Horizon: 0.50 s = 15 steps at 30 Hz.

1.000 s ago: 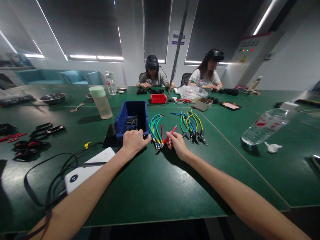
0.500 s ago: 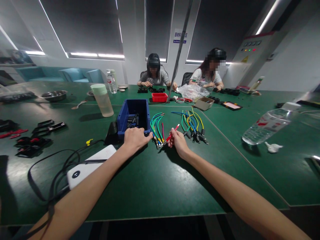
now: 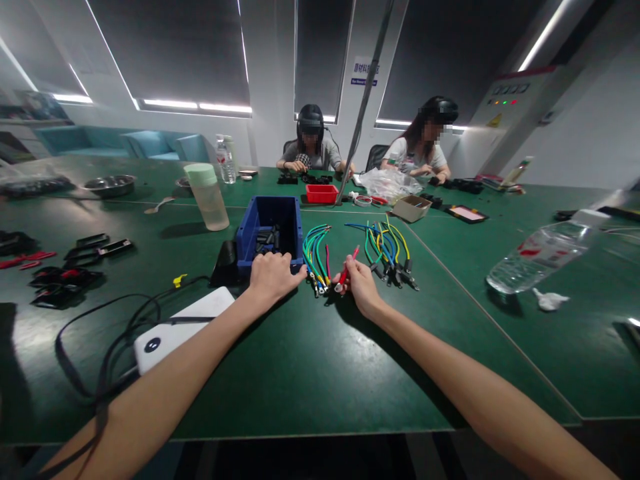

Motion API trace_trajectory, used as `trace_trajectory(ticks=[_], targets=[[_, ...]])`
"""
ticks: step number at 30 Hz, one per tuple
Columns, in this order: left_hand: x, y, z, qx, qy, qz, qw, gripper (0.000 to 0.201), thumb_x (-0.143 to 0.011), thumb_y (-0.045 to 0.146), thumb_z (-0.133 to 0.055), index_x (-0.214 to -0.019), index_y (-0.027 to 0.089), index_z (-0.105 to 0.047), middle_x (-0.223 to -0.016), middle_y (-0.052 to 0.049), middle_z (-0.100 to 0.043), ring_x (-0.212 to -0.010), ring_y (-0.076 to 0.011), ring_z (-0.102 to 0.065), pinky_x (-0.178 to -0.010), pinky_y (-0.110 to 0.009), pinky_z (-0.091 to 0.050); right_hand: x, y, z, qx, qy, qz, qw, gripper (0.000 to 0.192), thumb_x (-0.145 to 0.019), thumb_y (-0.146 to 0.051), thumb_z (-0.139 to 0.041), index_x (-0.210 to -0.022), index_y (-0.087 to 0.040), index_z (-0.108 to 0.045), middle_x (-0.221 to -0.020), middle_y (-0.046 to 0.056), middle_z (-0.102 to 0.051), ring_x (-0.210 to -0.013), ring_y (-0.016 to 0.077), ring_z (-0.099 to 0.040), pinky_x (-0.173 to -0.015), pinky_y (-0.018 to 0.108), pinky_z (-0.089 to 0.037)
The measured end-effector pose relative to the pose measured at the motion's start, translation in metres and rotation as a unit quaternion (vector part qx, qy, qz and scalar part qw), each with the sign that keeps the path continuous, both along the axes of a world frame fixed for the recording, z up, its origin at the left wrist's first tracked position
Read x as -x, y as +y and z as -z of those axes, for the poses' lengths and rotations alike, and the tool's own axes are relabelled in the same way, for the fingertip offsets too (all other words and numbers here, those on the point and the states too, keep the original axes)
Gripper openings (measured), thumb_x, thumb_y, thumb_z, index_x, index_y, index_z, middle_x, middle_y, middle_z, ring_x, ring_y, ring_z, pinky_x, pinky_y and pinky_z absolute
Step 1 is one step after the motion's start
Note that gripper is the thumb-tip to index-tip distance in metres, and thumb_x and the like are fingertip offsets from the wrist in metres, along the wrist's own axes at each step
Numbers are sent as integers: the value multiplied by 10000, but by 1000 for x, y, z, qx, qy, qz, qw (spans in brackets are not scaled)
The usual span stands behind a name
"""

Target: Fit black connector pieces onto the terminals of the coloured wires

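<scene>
Right hand (image 3: 361, 285) pinches red wire (image 3: 346, 269) just above worktop (image 3: 310, 360), beside wire bundle (image 3: 316, 253). Left hand (image 3: 273, 275) rests curled, empty, at blue bin (image 3: 270, 227) rim. Step: wire pickup; next likely needs fitting from bin.

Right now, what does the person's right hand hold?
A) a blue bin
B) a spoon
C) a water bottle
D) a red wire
D: the right hand pinches a red wire beside the bundle of coloured wires on the green table.
</scene>
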<state>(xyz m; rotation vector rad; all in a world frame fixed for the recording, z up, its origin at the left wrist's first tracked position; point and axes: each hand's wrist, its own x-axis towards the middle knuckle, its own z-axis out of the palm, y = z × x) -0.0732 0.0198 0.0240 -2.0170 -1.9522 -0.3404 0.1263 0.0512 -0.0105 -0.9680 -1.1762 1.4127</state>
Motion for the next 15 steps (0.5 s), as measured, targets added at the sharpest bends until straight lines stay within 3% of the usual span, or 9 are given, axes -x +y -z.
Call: trace_trajectory(ticks=[15], targets=[[-6,-6,-1,-19,-38,5,999,450,-848,507,-411,-932,116,-616,-868,-148,-642,-885,-293,-566,-786,-395,-348,0,0,0,-19,-25,-2,1000,440,-759,-639,-526,-721,-206,-458,-506,-20,-583,-334,85,-436,-329,205,-310]])
